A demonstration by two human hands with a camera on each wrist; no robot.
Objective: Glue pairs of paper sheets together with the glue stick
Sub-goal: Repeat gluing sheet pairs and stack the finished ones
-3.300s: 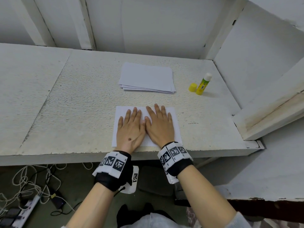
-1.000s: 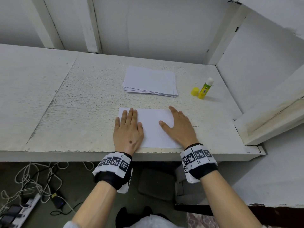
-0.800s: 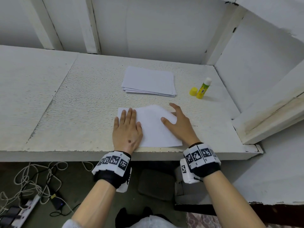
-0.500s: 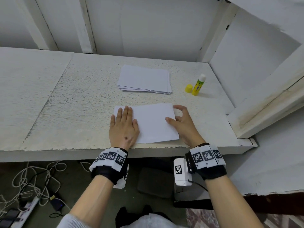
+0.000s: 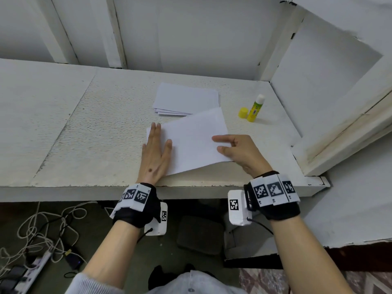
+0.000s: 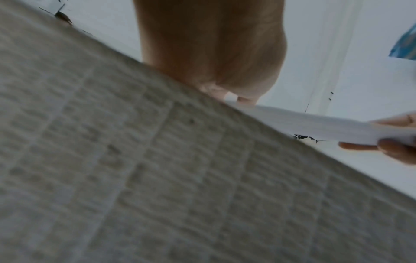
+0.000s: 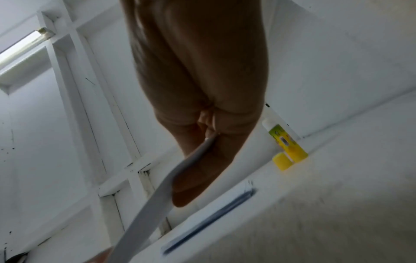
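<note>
A white glued sheet pair lies tilted near the table's front edge, its right side raised off the table. My right hand pinches that raised edge between thumb and fingers; the right wrist view shows the paper clamped there. My left hand lies flat with straight fingers on the sheet's left part, and the left wrist view shows the lifted sheet. Behind it rests a stack of white paper sheets. At the back right stands the uncapped green-yellow glue stick with its yellow cap beside it.
A white wall and sloping panel close in the table's right side. The white table's front edge runs under both wrists. Cables and a power strip lie on the floor below left.
Both hands first pressed flat on the sheet. Then the right hand slid to its right edge, gripped it and lifted that side, turning the sheet. The left hand stayed flat.
</note>
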